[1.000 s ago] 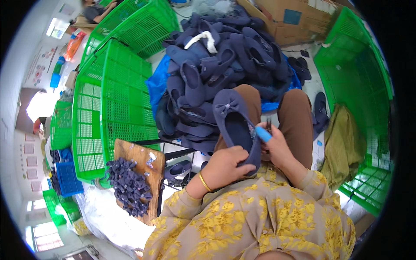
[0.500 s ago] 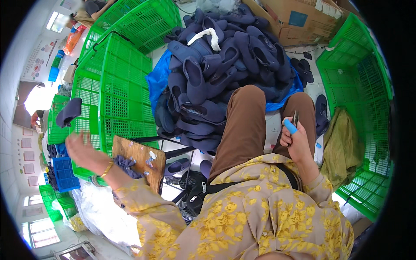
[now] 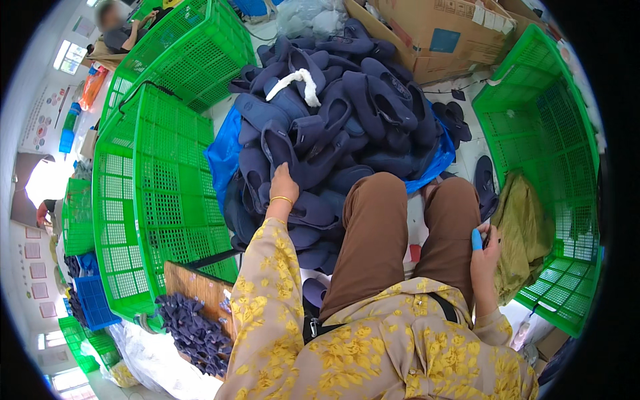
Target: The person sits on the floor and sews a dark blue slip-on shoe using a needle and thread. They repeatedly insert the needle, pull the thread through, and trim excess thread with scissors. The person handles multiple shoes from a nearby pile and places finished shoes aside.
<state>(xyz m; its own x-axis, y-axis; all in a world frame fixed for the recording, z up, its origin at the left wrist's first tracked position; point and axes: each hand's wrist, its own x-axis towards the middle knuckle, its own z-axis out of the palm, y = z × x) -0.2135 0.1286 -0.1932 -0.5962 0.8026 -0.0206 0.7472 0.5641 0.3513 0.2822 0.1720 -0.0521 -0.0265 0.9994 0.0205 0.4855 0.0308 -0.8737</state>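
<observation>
A heap of navy slip-on shoes (image 3: 393, 110) lies in front of my knees on a blue sheet (image 3: 221, 143). My left hand (image 3: 283, 185) reaches into the near left side of the heap, its fingers closed on the lower edge of a navy shoe (image 3: 275, 143). Beside my right knee, my right hand (image 3: 485, 257) is closed around small dark snips (image 3: 490, 239), mostly hidden by the fingers. Blue tape wraps its thumb. A white strip (image 3: 307, 83) lies on top of the heap.
Green plastic crates (image 3: 177, 180) stand on the left, another green crate (image 3: 560, 133) on the right with an olive cloth (image 3: 523, 233). A wooden board (image 3: 190, 277) carries dark scraps (image 3: 193, 330). Cardboard boxes (image 3: 447, 40) stand behind; a person (image 3: 120, 30) sits far left.
My left hand has moved from the far left to the heap and taken hold of a shoe. The shoe in mid-air at the left is gone from sight. My right hand has lowered.
</observation>
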